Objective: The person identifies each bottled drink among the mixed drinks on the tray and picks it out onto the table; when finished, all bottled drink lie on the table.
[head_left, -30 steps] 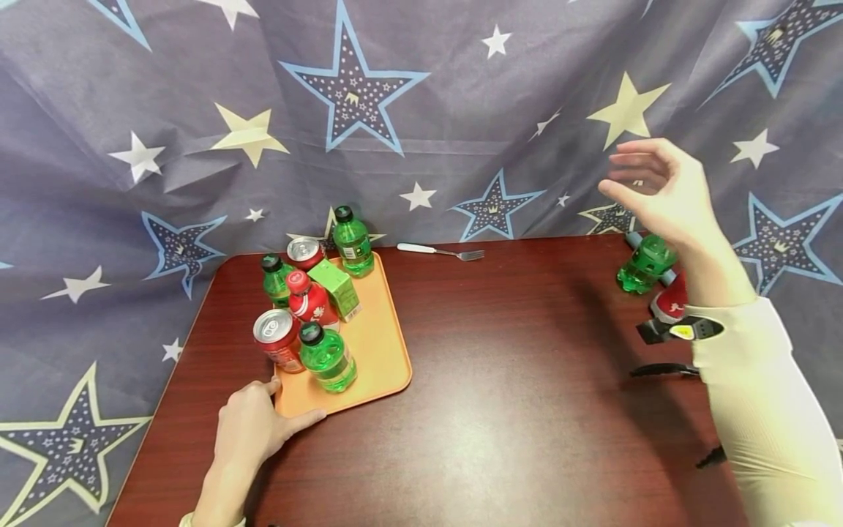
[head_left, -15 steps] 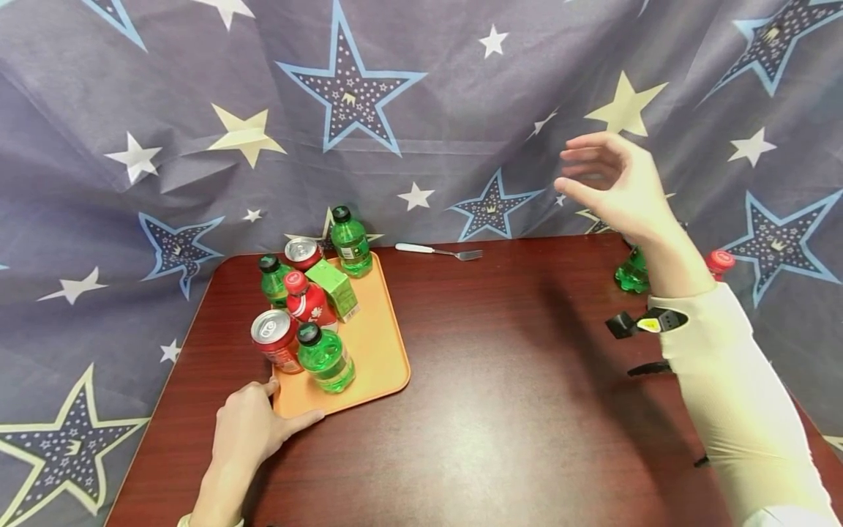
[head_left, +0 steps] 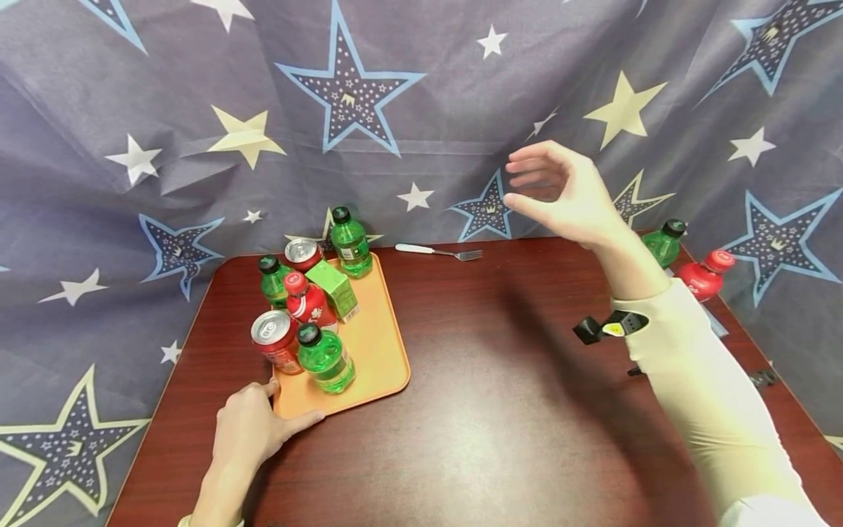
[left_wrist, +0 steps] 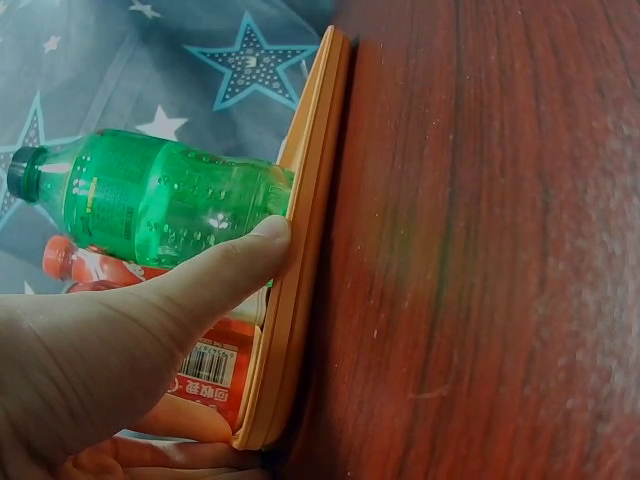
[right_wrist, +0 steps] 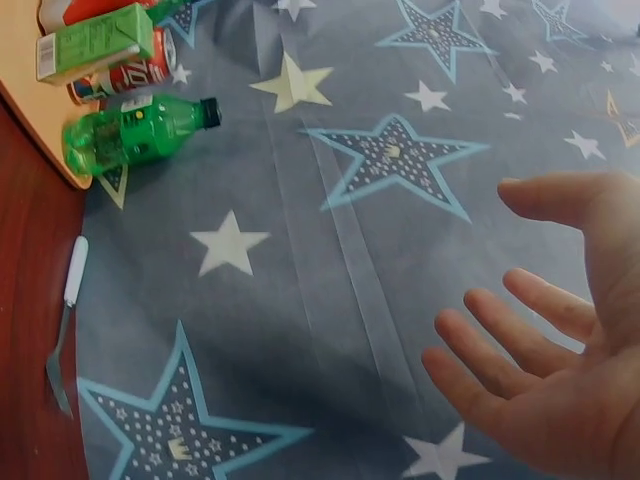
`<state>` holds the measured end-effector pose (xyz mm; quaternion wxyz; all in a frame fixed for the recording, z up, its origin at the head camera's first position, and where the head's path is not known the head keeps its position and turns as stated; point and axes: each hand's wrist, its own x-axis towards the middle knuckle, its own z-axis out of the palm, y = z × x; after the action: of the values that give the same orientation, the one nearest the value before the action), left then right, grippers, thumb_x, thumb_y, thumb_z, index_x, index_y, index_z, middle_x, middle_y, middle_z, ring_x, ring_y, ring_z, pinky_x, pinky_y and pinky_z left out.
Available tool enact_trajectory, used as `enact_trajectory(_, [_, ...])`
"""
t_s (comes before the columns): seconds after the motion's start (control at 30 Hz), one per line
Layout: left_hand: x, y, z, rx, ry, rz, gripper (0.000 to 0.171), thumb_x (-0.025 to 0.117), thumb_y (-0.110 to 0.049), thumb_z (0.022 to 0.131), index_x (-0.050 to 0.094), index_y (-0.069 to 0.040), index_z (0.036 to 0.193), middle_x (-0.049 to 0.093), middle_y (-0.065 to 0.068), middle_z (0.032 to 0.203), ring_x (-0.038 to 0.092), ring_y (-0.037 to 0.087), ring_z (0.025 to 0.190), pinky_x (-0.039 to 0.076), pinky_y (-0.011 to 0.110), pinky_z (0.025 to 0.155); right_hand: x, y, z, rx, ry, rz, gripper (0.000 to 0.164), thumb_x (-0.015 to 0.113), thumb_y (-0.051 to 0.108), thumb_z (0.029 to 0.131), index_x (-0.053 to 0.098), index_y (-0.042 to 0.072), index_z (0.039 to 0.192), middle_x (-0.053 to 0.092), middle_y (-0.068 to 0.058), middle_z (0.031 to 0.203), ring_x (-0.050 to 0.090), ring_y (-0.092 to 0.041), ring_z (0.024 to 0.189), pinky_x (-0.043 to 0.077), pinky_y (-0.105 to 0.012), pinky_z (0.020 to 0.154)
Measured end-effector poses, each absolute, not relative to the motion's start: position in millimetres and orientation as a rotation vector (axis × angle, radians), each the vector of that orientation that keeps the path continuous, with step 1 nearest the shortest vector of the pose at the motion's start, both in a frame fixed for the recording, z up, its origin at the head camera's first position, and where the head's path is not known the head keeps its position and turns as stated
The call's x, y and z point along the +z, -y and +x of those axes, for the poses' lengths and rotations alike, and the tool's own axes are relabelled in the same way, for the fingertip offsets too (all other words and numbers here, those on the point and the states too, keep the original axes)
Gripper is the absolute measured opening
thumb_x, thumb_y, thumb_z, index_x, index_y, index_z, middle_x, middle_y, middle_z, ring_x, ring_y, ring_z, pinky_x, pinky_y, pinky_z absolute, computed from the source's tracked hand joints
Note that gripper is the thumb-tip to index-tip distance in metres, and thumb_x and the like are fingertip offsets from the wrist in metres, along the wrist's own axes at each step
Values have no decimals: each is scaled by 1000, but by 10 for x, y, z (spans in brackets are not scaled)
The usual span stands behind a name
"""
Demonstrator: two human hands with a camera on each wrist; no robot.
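An orange tray lies on the left of the table. My left hand grips its near left corner, thumb along the front rim and fingers round the side. On the tray stand a green soda bottle, a red-capped bottle, a red soda can, a green carton and a second green bottle at the far corner. Another can and green bottle are partly hidden behind them. Raised above the table, my right hand has its fingers loosely bent and holds nothing.
A white-handled fork lies at the table's back edge, right of the tray. Beyond my right forearm stand a green bottle and a red bottle, both partly covered by the arm. A star-patterned cloth hangs behind the table.
My right hand has moved left through the air, away from the bottles at the right, which now show past the forearm. The left hand and the tray have stayed put.
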<state>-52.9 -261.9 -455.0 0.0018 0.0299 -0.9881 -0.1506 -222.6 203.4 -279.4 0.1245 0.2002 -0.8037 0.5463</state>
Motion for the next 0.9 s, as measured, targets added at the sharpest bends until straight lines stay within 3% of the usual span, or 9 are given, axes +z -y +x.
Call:
enact_trajectory(0.23, [-4550, 2605, -515, -495, 3083, 124, 90, 92, -73, 61, 75, 0, 110, 73, 25, 88, 69, 50, 84, 54, 65, 72, -2814, -1802, -2256, 1609, 2334, 685, 45, 85, -1, 84, 71, 5, 126, 77, -3, 118, 76, -9, 102, 62, -29, 92])
enact_trajectory(0.47, [-4570, 2574, -473, -585, 3048, 168, 110, 94, -68, 65, 65, 12, 135, 65, 37, 127, 64, 56, 117, 52, 68, 97, -2825, -1556, -2215, 1559, 2374, 795, 47, 87, 3, 83, 70, 6, 126, 76, -10, 120, 75, -11, 103, 62, -34, 94])
enact_trajectory(0.7, [-4590, 2612, -440, -578, 3004, 89, 105, 97, -61, 65, 65, 9, 137, 69, 34, 113, 68, 52, 101, 56, 66, 87, -2909, -1448, -2139, 1513, 2436, 886, 50, 88, 6, 83, 69, 8, 129, 76, -7, 124, 75, -15, 107, 61, -39, 98])
enact_trajectory(0.9, [-4555, 2587, -446, -602, 3024, 83, 104, 97, -59, 67, 64, 10, 138, 67, 36, 122, 67, 53, 109, 55, 67, 92, -2993, -1374, -2073, 1553, 2442, 935, 51, 88, 7, 83, 69, 8, 130, 76, -8, 126, 75, -19, 109, 60, -44, 100])
